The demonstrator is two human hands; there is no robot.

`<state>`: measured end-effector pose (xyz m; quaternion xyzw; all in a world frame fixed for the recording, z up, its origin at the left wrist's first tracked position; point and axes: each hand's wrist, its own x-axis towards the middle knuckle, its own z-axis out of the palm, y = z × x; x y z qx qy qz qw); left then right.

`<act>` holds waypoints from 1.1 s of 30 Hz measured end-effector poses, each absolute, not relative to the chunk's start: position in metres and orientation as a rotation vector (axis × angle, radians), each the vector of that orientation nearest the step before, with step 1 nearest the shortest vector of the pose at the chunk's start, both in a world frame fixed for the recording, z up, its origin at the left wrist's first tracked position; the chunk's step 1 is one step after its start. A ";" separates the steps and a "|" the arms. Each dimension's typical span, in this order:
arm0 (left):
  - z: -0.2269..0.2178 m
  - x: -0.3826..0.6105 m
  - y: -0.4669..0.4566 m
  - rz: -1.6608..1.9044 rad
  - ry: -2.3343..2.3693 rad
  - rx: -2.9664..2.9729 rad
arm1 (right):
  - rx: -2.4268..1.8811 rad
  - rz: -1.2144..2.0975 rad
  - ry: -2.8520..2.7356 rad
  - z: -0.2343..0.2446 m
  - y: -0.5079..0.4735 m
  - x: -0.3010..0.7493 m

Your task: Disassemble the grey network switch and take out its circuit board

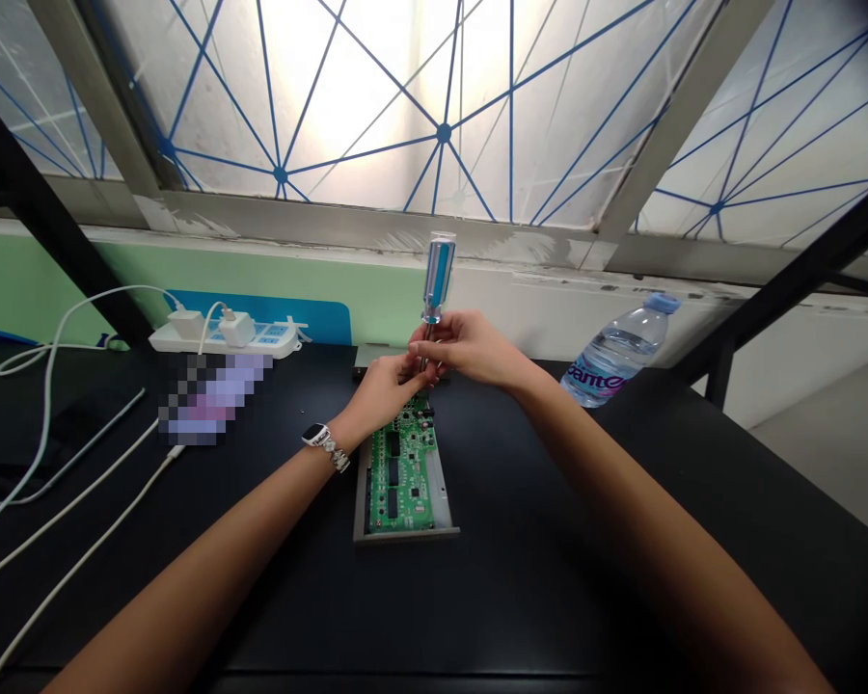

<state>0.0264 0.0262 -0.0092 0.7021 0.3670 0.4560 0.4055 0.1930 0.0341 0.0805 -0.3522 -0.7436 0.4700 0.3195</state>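
A screwdriver [440, 275] with a clear and blue handle stands nearly upright over the far end of a green circuit board [405, 482]. My right hand [474, 349] pinches its metal shaft just under the handle. Closed around the lower shaft are the fingers of my left hand [387, 390], touching the right fingertips. The screwdriver's tip, and anything small at it, is hidden behind the fingers. Beneath the hands, the board lies lengthwise in a grey metal tray [409, 537] on the black table. A watch [315, 434] and a bracelet are on my left wrist.
A white power strip [260, 339] with plugged-in chargers lies at the back left, and white cables [79, 554] run across the left side. A blurred-out item [213, 400] is nearby. At the back right, a water bottle [618, 352] leans. Behind the table are the wall and windows.
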 end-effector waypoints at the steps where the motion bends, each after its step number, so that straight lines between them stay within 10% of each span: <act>1: -0.008 0.027 0.025 1.145 0.931 1.752 | -0.943 1.211 -1.944 0.080 0.035 0.193; 33: 0.011 -0.005 0.009 1.092 1.143 1.951 | -1.025 0.808 -2.123 0.074 0.043 0.203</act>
